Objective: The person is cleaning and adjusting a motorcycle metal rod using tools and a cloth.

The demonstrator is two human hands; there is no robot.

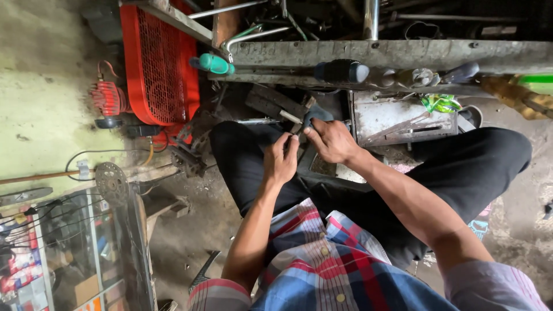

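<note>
Sitting over our dark trousers (461, 167), we pinched a small dark metal part (308, 118) between both hands, the left hand (280, 158) curled at its lower end and the right hand (331, 140) gripping its top, below the bench (403, 55) edge.

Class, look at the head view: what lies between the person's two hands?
In the head view, a small dark tool bridges the gap: the left hand pinches its near end, the right hand grips its handle.

Small dark metal tool (311, 117), grey-handled, held between both hands above the lap, its tip partly hidden.
</note>
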